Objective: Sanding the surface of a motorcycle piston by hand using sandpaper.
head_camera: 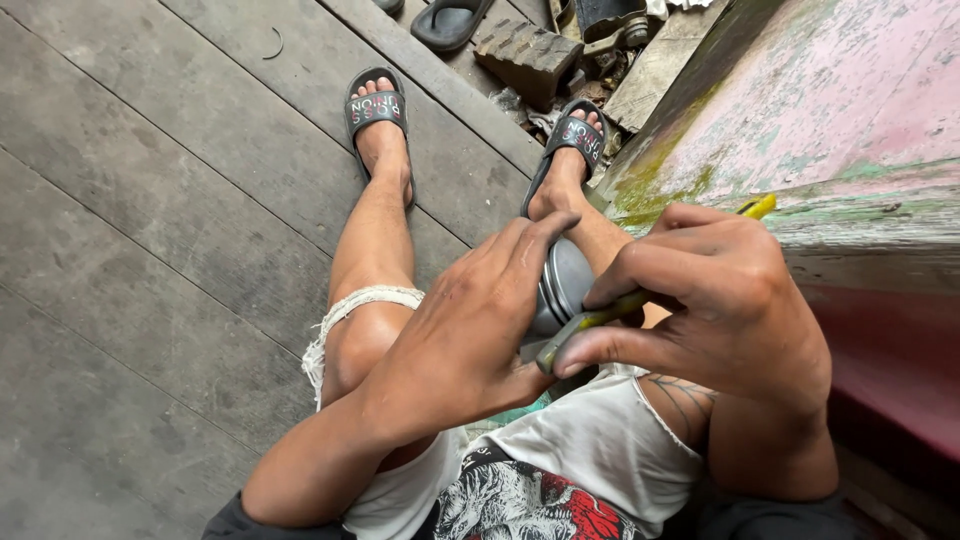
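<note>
My left hand [470, 320] wraps over a round grey metal part [566, 280], holding it above my lap. My right hand [715, 295] grips a yellow-green handled tool [600, 318], probably a utility knife, and its tip end presses against the lower edge of the metal part near my left thumb. The tool's yellow tail [757, 207] sticks out behind my right knuckles. Most of the metal part is hidden under my left fingers.
I sit with bare legs and black slide sandals [377, 108] on grey wooden planks [150, 220]. A worn pink and green painted board [840, 120] runs along my right. A loose sandal [447, 22], a ridged block [528, 55] and scrap lie beyond my feet.
</note>
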